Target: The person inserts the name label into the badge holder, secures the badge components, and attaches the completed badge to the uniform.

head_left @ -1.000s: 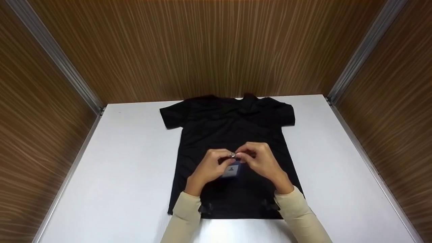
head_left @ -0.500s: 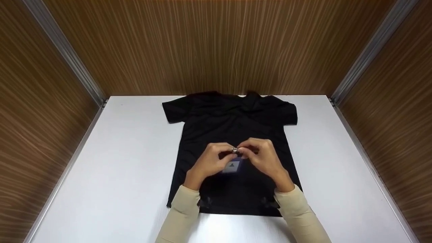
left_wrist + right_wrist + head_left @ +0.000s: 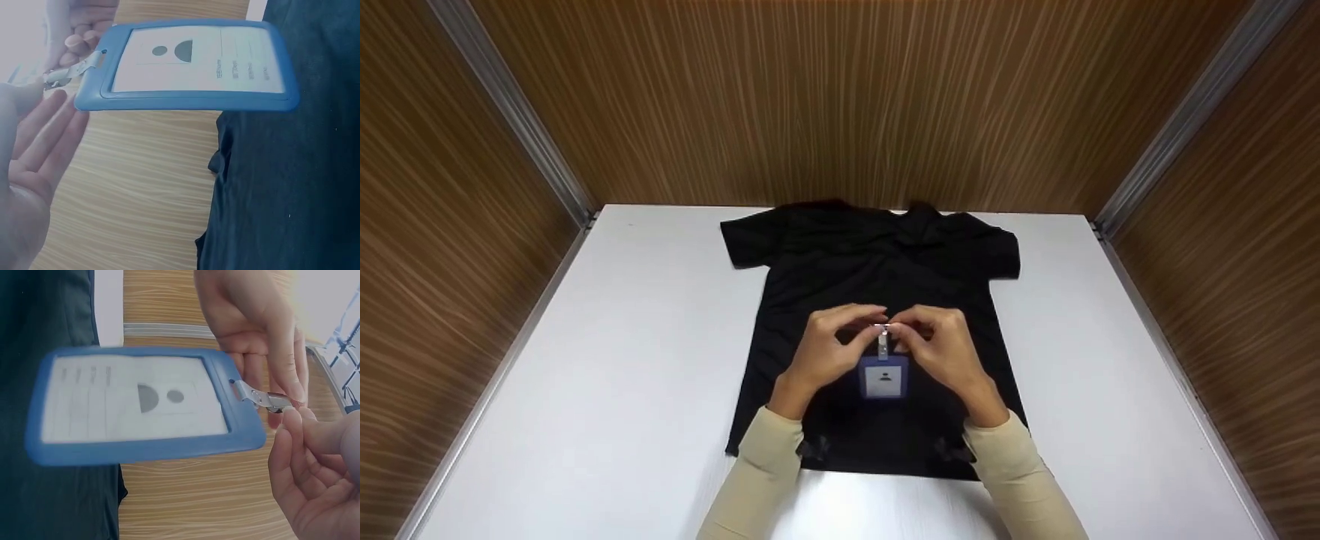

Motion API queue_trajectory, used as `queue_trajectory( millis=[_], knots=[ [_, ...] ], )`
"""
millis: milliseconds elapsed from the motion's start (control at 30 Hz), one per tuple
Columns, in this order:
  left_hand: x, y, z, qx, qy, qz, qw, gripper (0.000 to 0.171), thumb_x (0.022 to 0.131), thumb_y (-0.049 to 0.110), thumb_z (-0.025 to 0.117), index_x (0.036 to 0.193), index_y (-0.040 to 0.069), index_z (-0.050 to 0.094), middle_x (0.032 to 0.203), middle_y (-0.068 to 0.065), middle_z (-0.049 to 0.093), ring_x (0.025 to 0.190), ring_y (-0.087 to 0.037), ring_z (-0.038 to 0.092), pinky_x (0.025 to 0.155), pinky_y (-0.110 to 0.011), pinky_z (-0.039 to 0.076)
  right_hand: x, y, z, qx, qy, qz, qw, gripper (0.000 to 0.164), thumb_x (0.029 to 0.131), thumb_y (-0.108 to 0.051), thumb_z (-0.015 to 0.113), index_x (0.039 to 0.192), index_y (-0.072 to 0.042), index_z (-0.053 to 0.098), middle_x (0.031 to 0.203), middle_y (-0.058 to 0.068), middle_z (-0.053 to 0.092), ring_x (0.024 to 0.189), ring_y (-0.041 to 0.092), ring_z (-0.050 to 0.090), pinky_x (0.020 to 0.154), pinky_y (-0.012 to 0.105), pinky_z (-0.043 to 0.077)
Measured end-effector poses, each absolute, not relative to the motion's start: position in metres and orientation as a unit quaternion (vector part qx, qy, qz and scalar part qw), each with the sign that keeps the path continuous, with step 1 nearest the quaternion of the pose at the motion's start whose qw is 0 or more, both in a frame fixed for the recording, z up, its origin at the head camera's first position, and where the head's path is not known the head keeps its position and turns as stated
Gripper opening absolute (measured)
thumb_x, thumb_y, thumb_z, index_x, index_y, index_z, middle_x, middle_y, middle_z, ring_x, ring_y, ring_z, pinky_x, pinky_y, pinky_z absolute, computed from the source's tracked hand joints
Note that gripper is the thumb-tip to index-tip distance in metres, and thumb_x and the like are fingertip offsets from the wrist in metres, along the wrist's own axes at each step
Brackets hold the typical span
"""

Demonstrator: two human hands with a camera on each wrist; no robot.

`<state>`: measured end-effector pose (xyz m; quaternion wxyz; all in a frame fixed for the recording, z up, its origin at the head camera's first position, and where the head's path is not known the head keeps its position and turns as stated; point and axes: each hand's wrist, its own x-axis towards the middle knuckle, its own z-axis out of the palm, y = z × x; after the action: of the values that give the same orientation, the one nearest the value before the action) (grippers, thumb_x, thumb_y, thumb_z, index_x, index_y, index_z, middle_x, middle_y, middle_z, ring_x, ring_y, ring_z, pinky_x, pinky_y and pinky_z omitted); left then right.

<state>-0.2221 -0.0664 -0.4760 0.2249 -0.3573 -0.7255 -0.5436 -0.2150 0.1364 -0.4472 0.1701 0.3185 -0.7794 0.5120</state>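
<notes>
A blue badge holder (image 3: 884,361) with a white card in it hangs below both hands by a short strap and metal clip (image 3: 883,343). My left hand (image 3: 823,356) holds the clip from the left, thumb and index finger at its upper end. From the other side, my right hand (image 3: 947,355) pinches the same end between thumb and fingertips. The right wrist view shows the card's printed figure and the clip (image 3: 277,402) between both hands' fingertips. Underneath, a black T-shirt (image 3: 877,270) lies spread out, sleeves to the back.
The shirt lies on a white table (image 3: 660,337). A wood-grain panel (image 3: 840,105) stands at the back, with more panels at the left (image 3: 450,247) and right (image 3: 1222,262). Grey metal strips (image 3: 521,127) run along the corners.
The badge holder has swung from tilted to hanging straight, and its clip and strap now show between the hands. The left index finger has lifted and straightened somewhat. The head view has shifted slightly.
</notes>
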Motion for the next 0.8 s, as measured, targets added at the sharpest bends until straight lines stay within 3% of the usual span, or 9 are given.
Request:
queue_trajectory(
  millis=[400, 800],
  knots=[
    [-0.2215, -0.0654, -0.4758, -0.349, -0.710, -0.540, 0.286, 0.013, 0.092, -0.004, 0.071, 0.103, -0.001, 0.078, 0.093, -0.013, 0.079, 0.077, -0.020, 0.077, 0.069, -0.023, 0.061, -0.2112, 0.1324, -0.4450, 0.300, -0.811, 0.482, 0.142, 0.008, 0.094, 0.005, 0.069, 0.091, 0.002, 0.076, 0.080, 0.012, 0.075, 0.063, 0.018, 0.072, 0.059, 0.023, 0.059],
    [-0.2214, -0.0587, -0.4793, -0.360, -0.711, -0.555, 0.238, 0.012, 0.093, 0.005, 0.074, 0.104, 0.001, 0.076, 0.095, -0.011, 0.078, 0.080, -0.017, 0.076, 0.070, -0.023, 0.062, -0.2127, 0.1321, -0.4465, 0.294, -0.827, 0.433, 0.208, 0.012, 0.093, 0.009, 0.066, 0.085, 0.004, 0.074, 0.072, 0.012, 0.072, 0.056, 0.014, 0.068, 0.054, 0.017, 0.054]
  ],
)
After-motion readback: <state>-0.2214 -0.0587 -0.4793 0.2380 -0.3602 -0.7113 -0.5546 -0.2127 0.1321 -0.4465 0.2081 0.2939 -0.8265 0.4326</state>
